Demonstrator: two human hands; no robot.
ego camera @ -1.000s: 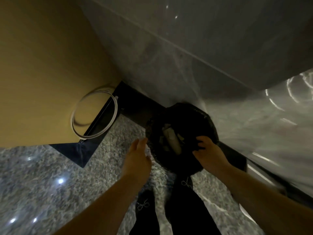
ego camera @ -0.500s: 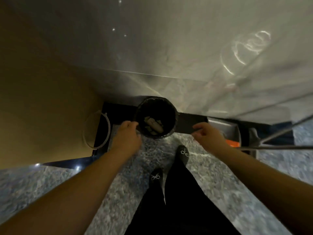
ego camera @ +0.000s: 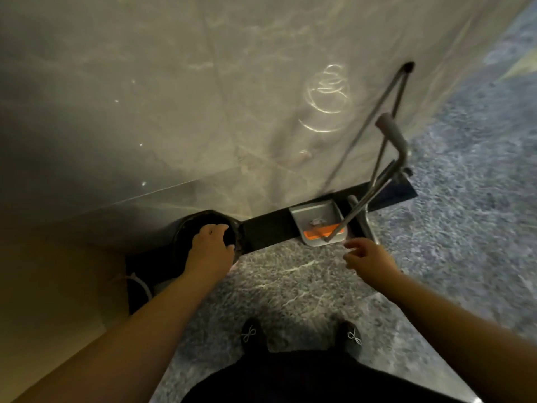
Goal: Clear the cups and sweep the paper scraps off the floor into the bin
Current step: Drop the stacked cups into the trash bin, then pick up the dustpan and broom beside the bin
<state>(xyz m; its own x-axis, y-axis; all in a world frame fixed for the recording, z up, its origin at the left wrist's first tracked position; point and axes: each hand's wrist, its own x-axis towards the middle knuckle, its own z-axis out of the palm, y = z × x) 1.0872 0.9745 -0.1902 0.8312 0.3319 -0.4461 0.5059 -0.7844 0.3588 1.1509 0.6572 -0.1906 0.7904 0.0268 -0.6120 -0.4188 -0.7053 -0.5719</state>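
A round black bin (ego camera: 186,228) stands on the floor against the marble wall. My left hand (ego camera: 210,247) lies over its near rim with the fingers curled down into the opening, hiding what is inside. My right hand (ego camera: 367,257) hovers in the air, fingers loosely spread and holding nothing, just in front of a grey dustpan (ego camera: 316,218) with an orange front lip. The dustpan holds a small scrap and its long metal handle (ego camera: 374,126) leans up against the wall. A broom with a grey grip (ego camera: 390,130) stands beside it.
A black baseboard (ego camera: 270,228) runs along the wall foot. A tan panel (ego camera: 58,286) closes the left side, with a white ring (ego camera: 142,287) at its base. My two black shoes (ego camera: 251,334) stand on the speckled grey stone floor (ego camera: 290,286).
My right hand has let go of the bin's rim and moved right toward the dustpan. My left hand has come onto the bin. The view has swung right, showing the dustpan and broom.
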